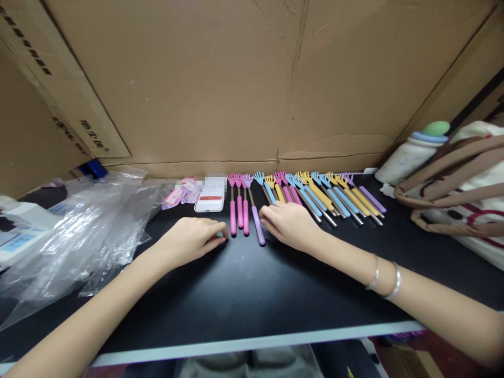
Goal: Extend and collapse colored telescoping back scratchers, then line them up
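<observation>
Three pink back scratchers (239, 210) lie side by side on the black table, claws pointing away from me. A purple back scratcher (257, 223) lies slightly slanted to their right. My left hand (197, 236) rests left of the pink handles, its fingers loosely curled, with nothing visible in them. Right beside the purple handle is my right hand (289, 220), fingers bent in; whether the fingertips touch the handle I cannot tell. Beyond and to the right of it, blue, yellow, pink and purple back scratchers (340, 199) lie in an overlapping row, some partly hidden by this hand.
Clear plastic bags (86, 231) pile up on the left near a white device (23, 233). A phone (210, 197) and pink cards (181, 193) lie behind my left hand. A bottle (413, 155) and a cloth bag (464, 194) stand right. Cardboard (220, 84) walls the back.
</observation>
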Demonstrator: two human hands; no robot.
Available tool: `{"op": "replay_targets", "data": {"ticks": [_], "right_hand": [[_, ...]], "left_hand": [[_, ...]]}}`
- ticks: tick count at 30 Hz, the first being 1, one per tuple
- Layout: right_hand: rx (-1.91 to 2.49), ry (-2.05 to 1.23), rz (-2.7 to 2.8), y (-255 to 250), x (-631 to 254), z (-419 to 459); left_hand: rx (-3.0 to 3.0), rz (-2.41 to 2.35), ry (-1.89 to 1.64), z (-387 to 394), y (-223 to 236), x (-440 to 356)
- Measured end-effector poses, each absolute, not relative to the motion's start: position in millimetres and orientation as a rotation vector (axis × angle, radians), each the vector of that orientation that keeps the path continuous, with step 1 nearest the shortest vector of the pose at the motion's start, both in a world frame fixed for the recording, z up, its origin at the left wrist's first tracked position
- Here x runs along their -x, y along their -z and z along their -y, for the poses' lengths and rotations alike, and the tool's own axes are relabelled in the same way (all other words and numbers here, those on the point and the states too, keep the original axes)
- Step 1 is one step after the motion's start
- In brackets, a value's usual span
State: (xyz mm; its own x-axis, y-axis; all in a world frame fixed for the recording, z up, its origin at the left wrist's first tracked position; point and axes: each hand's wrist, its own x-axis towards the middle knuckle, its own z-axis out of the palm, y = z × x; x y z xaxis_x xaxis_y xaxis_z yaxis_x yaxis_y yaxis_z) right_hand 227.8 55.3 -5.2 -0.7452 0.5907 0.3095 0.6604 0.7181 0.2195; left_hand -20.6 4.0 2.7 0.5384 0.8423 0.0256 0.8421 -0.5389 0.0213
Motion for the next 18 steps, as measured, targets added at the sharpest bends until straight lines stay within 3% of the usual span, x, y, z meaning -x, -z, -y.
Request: {"op": "replay_targets", "data": {"ticks": [18], "right_hand": [[0.805,-0.099,2.897,17.7,-267.1,-34.8]], "left_hand": [[-2.636,-1.115,-0.251,6.6,14.6,-10.4]]}}
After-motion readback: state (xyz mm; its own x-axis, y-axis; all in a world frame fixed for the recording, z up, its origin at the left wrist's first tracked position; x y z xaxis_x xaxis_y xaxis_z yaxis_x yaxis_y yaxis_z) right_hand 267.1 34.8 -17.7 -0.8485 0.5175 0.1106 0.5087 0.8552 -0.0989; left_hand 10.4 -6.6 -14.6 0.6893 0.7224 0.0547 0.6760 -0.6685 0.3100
